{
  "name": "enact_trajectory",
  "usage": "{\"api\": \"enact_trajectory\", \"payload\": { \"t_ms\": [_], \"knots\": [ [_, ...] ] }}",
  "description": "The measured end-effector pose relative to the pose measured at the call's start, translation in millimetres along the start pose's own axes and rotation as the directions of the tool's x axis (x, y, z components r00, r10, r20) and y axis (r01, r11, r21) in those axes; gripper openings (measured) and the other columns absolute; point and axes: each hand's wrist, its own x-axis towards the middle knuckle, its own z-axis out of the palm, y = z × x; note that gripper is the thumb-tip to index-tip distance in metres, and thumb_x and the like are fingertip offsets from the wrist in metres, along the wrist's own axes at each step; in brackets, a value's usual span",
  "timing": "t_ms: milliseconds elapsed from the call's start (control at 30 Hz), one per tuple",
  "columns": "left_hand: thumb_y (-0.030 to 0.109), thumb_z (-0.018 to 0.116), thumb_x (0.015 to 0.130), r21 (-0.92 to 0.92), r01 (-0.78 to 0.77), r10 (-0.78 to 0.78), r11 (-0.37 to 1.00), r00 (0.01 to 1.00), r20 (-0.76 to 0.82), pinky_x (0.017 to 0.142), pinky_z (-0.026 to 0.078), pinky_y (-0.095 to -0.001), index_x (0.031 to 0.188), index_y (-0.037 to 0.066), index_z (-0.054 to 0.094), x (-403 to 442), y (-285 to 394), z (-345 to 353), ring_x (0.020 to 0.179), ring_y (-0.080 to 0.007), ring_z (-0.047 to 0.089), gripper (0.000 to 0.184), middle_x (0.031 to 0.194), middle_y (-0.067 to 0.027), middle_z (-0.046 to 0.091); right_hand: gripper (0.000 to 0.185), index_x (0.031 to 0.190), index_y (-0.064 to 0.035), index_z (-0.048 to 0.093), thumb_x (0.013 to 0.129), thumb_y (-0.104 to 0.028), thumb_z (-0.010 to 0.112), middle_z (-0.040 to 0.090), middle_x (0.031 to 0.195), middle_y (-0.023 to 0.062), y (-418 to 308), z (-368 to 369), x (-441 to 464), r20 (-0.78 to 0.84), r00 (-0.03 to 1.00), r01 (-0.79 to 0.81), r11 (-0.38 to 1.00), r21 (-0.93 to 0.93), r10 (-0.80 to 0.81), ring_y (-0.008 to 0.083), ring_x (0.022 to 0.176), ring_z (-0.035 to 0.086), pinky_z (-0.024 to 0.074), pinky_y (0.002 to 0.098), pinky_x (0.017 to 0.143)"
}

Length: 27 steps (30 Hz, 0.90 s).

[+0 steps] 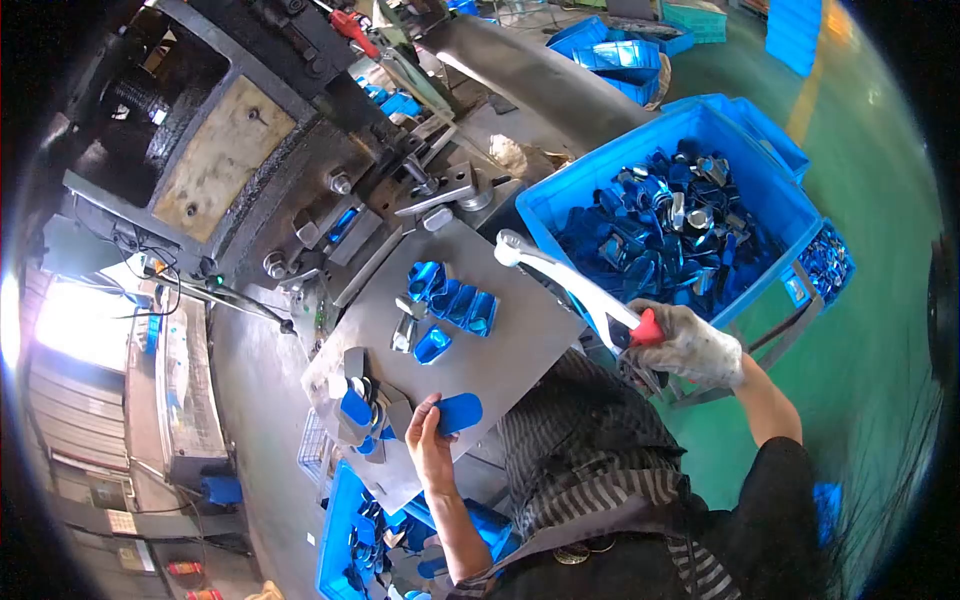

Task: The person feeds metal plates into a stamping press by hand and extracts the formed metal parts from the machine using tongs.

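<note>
My left hand [429,447] is bare and pinches a flat blue metal piece [461,412] with a rounded end, just above the near part of the metal table [525,315]. Gloved in white, my right hand [692,346] is wrapped round the red-handled end of a long silver-white hand tool [565,277], whose round head points toward the press. Several bent blue metal pieces [465,306] lie grouped on the table. Beside my left hand is a loose pile of flat metal pieces [366,402], some blue, some grey. Another blue piece [341,226] sits in the press die.
A blue crate [552,212] full of bent metal parts stands right of the table. Below the table is another blue crate [329,548] with flat pieces. The heavy press [225,160] rises at the upper left, with a cable [240,300] near it.
</note>
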Motion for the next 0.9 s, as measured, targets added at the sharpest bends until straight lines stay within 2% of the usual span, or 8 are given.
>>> {"api": "enact_trajectory", "payload": {
  "t_ms": [100, 133, 233, 267, 500, 767, 800, 900],
  "knots": [
    [0.008, 0.053, 0.087, -0.013, -0.014, 0.014, 1.0, 1.0, -0.025, 0.044, 0.045, -0.019, 0.104, -0.001, 0.059, -1, -2, -2, 0.06, -0.0069, 0.056, 0.02, 0.089, -0.0049, 0.061, 0.032, 0.112, -0.0032, 0.048, 0.083, -0.011, 0.059, 0.057, 0.079, 0.001, -4, 6, 7, 0.068, 0.998, -0.014, 0.996, 0.087, 0.008, 0.0055, 0.071, 0.052, 0.0452, 0.0235, 0.067],
    [0.008, 0.054, 0.086, -0.018, -0.013, 0.012, 1.0, 1.0, -0.028, 0.044, 0.045, -0.019, 0.104, -0.001, 0.059, -1, -3, -2, 0.061, -0.007, 0.056, 0.02, 0.091, -0.0053, 0.061, 0.034, 0.114, -0.0023, 0.047, 0.083, -0.012, 0.059, 0.058, 0.078, 0.0016, -2, 6, 10, 0.066, 0.998, 0.01, 1.0, 0.005, -0.011, 0.0065, 0.07, 0.052, 0.0454, 0.0237, 0.067],
    [0.007, 0.053, 0.086, -0.007, -0.002, 0.001, 1.0, 0.999, -0.039, 0.044, 0.045, -0.0192, 0.103, -0.001, 0.059, 0, -9, -4, 0.062, -0.0076, 0.057, 0.02, 0.095, -0.0065, 0.061, 0.035, 0.114, -0.0007, 0.047, 0.083, -0.013, 0.059, 0.057, 0.077, 0.0017, 3, 4, 15, 0.091, 0.993, -0.074, 0.996, 0.04, 0.07, 0.0067, 0.07, 0.052, 0.0453, 0.0237, 0.067],
    [0.007, 0.053, 0.086, 0.0, 0.004, -0.004, 1.0, 0.999, -0.033, 0.044, 0.045, -0.0192, 0.103, -0.001, 0.059, 0, -9, -4, 0.062, -0.0078, 0.057, 0.019, 0.095, -0.0067, 0.061, 0.035, 0.114, 0.0006, 0.046, 0.084, -0.014, 0.058, 0.057, 0.076, 0.0014, 5, 4, 16, 0.073, 0.994, -0.08, 0.997, -0.021, 0.081, 0.0068, 0.07, 0.051, 0.0451, 0.0235, 0.067],
    [0.007, 0.053, 0.087, 0.009, 0.012, -0.012, 1.0, 1.0, -0.018, 0.044, 0.046, -0.0188, 0.102, -0.002, 0.058, -4, 0, 3, 0.064, -0.0082, 0.058, 0.019, 0.099, -0.0083, 0.06, 0.035, 0.115, 0.0001, 0.046, 0.084, -0.011, 0.057, 0.057, 0.077, 0.0007, 8, 2, 14, 0.019, 0.996, -0.089, 0.993, 0.077, 0.088, 0.0066, 0.07, 0.051, 0.0451, 0.0239, 0.067],
    [0.007, 0.053, 0.086, 0.035, 0.002, -0.004, 0.999, 0.999, 0.05, 0.044, 0.047, -0.0186, 0.102, -0.002, 0.058, 3, -5, 16, 0.062, -0.0077, 0.058, 0.019, 0.092, -0.0071, 0.062, 0.033, 0.113, -0.0012, 0.047, 0.081, -0.006, 0.055, 0.055, 0.08, 0.0006, 4, 0, -11, 0.011, 0.986, -0.162, 0.96, 0.227, 0.164, 0.0056, 0.073, 0.05, 0.0442, 0.0228, 0.069],
    [0.007, 0.053, 0.086, 0.043, 0.005, -0.008, 0.999, 0.998, 0.057, 0.044, 0.047, -0.0184, 0.102, -0.003, 0.058, 1, -5, 17, 0.061, -0.0076, 0.058, 0.019, 0.091, -0.007, 0.062, 0.033, 0.112, -0.0025, 0.048, 0.08, -0.005, 0.056, 0.054, 0.081, -0.0001, 11, 1, -11, -0.053, 0.987, -0.145, 0.986, 0.085, 0.149, 0.0058, 0.073, 0.05, 0.0438, 0.0223, 0.069],
    [0.007, 0.053, 0.086, -0.008, 0.022, -0.022, 1.0, 0.997, 0.07, 0.044, 0.047, -0.0184, 0.102, -0.003, 0.058, -1, -5, 18, 0.059, -0.0074, 0.057, 0.019, 0.085, -0.0059, 0.061, 0.033, 0.112, -0.003, 0.049, 0.08, -0.007, 0.058, 0.054, 0.081, -0.0002, 12, 4, -17, -0.091, 0.991, -0.092, 0.989, 0.115, 0.103, 0.0058, 0.073, 0.048, 0.0434, 0.0228, 0.069]
  ]
}}
